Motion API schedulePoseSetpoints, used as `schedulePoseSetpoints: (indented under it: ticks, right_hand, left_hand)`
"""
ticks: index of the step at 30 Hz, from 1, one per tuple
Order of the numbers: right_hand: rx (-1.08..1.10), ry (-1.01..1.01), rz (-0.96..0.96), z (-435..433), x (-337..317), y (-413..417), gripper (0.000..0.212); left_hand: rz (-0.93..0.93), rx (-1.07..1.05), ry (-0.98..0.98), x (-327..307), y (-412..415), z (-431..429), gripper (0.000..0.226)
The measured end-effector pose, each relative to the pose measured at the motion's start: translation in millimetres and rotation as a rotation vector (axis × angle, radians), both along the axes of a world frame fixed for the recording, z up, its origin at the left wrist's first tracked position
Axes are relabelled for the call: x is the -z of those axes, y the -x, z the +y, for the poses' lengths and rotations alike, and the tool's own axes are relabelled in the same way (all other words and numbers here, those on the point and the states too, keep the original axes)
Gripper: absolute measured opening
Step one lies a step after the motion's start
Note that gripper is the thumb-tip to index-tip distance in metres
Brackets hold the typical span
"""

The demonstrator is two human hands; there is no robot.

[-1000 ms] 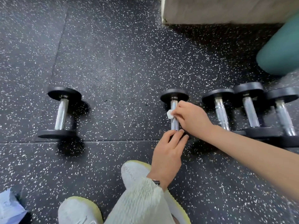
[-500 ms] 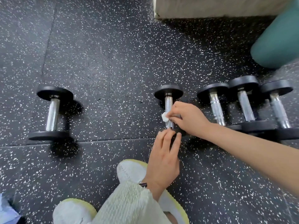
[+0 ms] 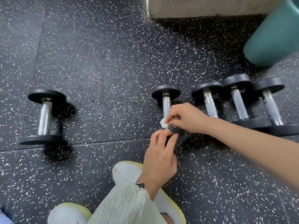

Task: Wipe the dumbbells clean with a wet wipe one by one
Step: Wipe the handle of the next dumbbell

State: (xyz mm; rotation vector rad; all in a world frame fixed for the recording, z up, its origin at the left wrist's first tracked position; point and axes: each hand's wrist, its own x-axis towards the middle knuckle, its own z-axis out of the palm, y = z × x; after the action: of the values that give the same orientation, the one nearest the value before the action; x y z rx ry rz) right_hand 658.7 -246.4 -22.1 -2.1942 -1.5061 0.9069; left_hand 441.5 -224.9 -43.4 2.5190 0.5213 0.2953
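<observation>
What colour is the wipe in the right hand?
White; the wet wipe on the dumbbell shows best in the head view.

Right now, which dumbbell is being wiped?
The second dumbbell from the left: the right hand presses the wet wipe on its handle, the left hand holds its near plate. Others lie untouched.
</observation>
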Motion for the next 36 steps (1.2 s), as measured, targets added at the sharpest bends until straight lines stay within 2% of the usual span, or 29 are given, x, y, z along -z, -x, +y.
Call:
schedulePoseSetpoints:
  ticks: [2, 5, 11, 14, 18, 23, 25, 28, 32, 34, 36]
  right_hand:
    - [0.029, -0.062, -0.063, 8.9, 0.5, -2.1, 0.009]
    - [0.101, -0.074, -0.051, 9.8, 1.2, 1.2, 0.009]
    - [-0.101, 0.120, -0.017, 4.8, -6.2, 3.3, 0.013]
    - [-0.049, 0.028, -0.134, 14.8, -6.7, -2.7, 0.014]
    - [0.072, -0.052, -0.156, 14.8, -1.1, -3.8, 0.011]
    - [-0.121, 0.131, -0.027, -0.5, -11.7, -4.0, 0.013]
    - [-0.140, 0.137, -0.046, -0.3, -9.8, -5.5, 0.014]
    - [-0.071, 0.025, -0.202, 11.0, -2.3, -10.1, 0.014]
    - [0.103, -0.044, -0.258, 16.0, -1.2, -10.5, 0.016]
    - [0.031, -0.019, -0.278, 8.2, -2.1, -4.8, 0.017]
    - [-0.066, 0.039, -0.214, -2.7, -5.3, -3.2, 0.015]
  left_hand:
    - [-0.006, -0.007, 0.009, -0.6, -0.4, -0.8, 0.051]
    - [-0.009, -0.022, 0.027, -0.9, 1.6, 1.3, 0.049]
    - [-0.043, 0.063, -0.009, 2.2, 2.1, 5.7, 0.052]
    - [-0.030, 0.117, -0.021, 2.4, -2.2, 0.8, 0.056]
    - [-0.033, 0.152, -0.027, -0.3, -6.4, -2.7, 0.055]
    - [-0.047, 0.103, -0.025, -0.8, -9.5, 4.5, 0.051]
    - [-0.044, 0.120, -0.043, 0.4, -11.5, 4.8, 0.050]
    - [-0.027, 0.140, -0.080, 2.4, -12.3, 2.2, 0.051]
    - [-0.044, 0.129, -0.065, 0.7, -15.4, 0.6, 0.047]
    - [-0.038, 0.068, -0.059, 1.2, -18.4, 4.8, 0.047]
    - [-0.029, 0.032, -0.067, 2.7, -20.3, 10.1, 0.046]
